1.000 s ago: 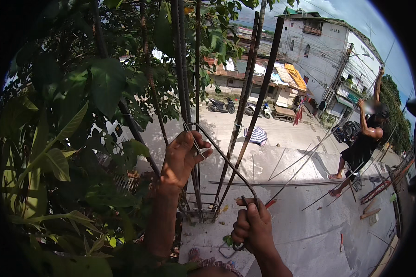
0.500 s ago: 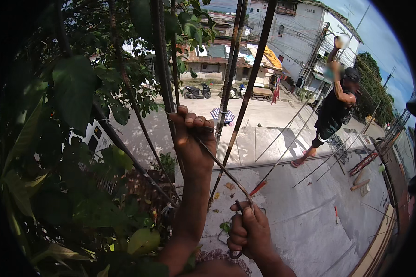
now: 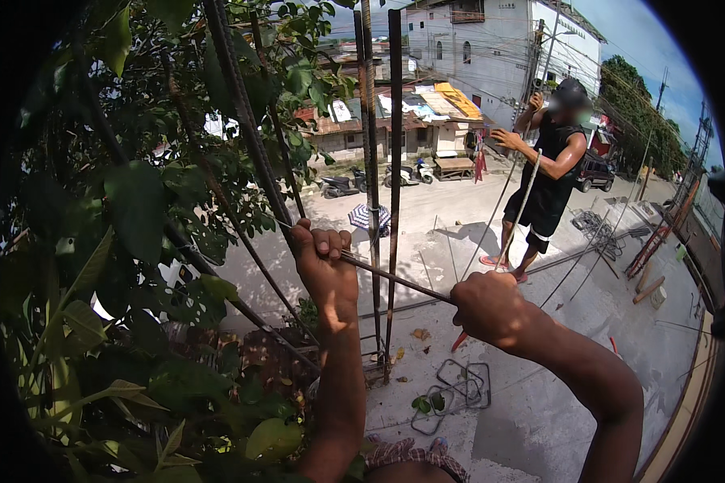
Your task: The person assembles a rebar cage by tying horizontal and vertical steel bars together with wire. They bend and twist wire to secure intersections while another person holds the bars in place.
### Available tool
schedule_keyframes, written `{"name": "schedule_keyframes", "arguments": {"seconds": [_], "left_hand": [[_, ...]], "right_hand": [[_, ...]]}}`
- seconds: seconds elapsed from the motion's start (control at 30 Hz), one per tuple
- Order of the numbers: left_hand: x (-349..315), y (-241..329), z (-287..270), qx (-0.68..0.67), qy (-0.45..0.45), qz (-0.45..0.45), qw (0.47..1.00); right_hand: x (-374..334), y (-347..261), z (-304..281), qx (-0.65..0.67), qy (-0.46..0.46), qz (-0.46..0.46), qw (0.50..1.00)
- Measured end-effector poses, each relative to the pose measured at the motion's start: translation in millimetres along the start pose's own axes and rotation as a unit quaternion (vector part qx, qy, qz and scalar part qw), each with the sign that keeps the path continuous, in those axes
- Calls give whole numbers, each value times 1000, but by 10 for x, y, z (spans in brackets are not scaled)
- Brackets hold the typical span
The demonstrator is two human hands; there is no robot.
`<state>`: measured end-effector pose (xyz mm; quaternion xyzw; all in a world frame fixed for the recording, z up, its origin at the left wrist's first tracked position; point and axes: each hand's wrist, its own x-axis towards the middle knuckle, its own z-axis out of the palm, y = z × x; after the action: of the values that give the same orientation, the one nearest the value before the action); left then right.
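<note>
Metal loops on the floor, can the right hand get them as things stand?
Probably not: the right hand is closed around a thin rod, and the metal loops lie below it on the floor.

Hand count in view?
4: wearer's left hand and right hand, at the metal rod; co-worker's upper hand and lower hand, toward upper right.

No lettering or numbers — none legible.

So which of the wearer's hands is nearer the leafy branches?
The left hand, curled beside the dark rebar near the leafy branches; the right hand grips the steel rod farther right, over the concrete slab.
</note>
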<state>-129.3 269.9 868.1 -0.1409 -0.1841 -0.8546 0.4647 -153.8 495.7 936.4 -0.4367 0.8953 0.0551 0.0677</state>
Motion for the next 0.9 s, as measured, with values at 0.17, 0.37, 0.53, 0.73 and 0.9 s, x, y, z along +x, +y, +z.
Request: {"name": "schedule_keyframes", "arguments": {"seconds": [0.17,0.37,0.53,0.73,0.9], "left_hand": [[-53,47,17,21,48,-21,998],[-215,95,93,82,47,-39,995],[-342,373,173,22,-16,-118,993],[-301,459,260,83,-43,-204,974],[-194,529,-11,608,61,20,791]], "right_hand": [[-58,176,42,-185,220,-57,956],[-289,271,633,-31,342,-186,921],[-239,40,897,215,275,-220,911],[-555,-352,1081,776,-95,-265,564],[-505,-308,921,915,-237,-250,209]]}}
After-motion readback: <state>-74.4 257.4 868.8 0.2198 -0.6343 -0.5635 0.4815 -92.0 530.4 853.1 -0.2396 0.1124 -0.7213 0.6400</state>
